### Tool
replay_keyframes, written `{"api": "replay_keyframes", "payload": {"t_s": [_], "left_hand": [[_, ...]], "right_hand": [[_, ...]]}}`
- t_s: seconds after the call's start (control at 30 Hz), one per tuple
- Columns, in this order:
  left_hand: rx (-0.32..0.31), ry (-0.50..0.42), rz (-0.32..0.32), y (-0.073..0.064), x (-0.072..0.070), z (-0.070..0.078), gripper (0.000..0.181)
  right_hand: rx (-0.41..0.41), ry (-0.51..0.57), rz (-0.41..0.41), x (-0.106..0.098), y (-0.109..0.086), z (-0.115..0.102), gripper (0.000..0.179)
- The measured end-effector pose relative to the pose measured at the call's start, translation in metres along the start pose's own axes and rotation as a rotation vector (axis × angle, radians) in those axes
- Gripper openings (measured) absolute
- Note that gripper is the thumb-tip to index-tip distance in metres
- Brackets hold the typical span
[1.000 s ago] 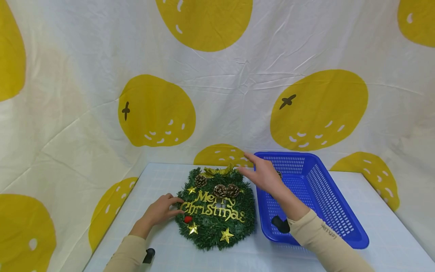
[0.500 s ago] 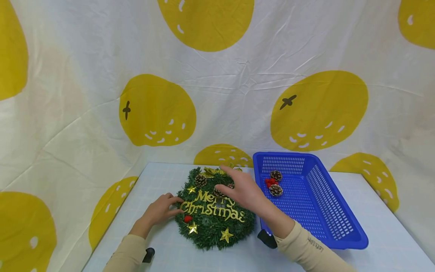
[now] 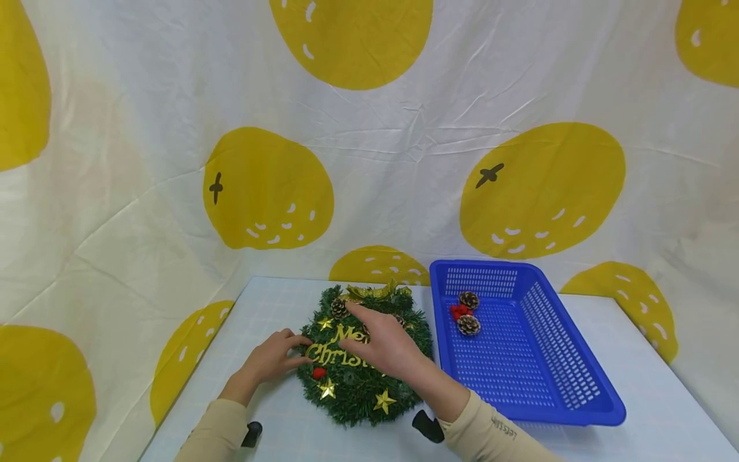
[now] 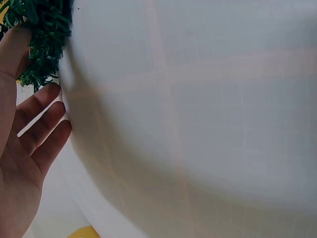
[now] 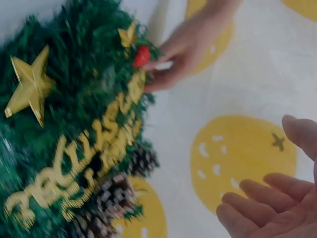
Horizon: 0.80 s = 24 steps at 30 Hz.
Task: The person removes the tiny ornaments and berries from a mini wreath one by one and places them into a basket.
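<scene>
A green Christmas wreath (image 3: 346, 405) lies on the table, with gold "Merry Christmas" lettering (image 3: 329, 355), gold stars (image 3: 383, 402), pine cones (image 3: 339, 308), a red ornament (image 3: 319, 372) and a gold bow (image 3: 375, 292). My left hand (image 3: 274, 356) pinches its left edge between thumb and forefinger; in the left wrist view the other fingers of that hand (image 4: 29, 144) stand fairly straight beside the greenery. Over the wreath's upper right part hovers my right hand (image 3: 388, 343), fingers extended, covering some lettering. In the right wrist view its palm (image 5: 277, 213) holds nothing.
To the right of the wreath stands a blue perforated basket (image 3: 519, 366). Inside, at its left, lie two pine cones (image 3: 469, 325) and a red decoration (image 3: 460, 312). A white cloth with yellow fruit prints (image 3: 381, 179) hangs behind the table (image 3: 277, 295).
My right hand has moved left from the basket's edge to above the wreath, uncovering the pine cones and red decoration in the basket. The left hand has stayed at the wreath's edge.
</scene>
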<state>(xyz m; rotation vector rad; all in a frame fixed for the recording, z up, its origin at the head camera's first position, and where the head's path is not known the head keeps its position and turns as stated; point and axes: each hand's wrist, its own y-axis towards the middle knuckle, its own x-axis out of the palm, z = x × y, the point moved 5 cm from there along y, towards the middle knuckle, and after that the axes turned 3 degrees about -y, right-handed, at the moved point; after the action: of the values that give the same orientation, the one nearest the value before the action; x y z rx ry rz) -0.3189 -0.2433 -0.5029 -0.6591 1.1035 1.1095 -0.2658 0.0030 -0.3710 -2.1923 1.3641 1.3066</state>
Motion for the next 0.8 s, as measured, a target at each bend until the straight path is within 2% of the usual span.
{"api": "replay_keyframes", "payload": {"t_s": [0.3, 0.8], "left_hand": [[0.017, -0.003, 0.002, -0.002, -0.002, 0.002, 0.039], [0.025, 0.006, 0.017, -0.002, -0.003, 0.003, 0.037]], "right_hand": [[0.032, 0.043, -0.024, 0.033, 0.002, 0.006, 0.065], [-0.009, 0.014, -0.142, 0.08, 0.005, 0.009, 0.063]]}}
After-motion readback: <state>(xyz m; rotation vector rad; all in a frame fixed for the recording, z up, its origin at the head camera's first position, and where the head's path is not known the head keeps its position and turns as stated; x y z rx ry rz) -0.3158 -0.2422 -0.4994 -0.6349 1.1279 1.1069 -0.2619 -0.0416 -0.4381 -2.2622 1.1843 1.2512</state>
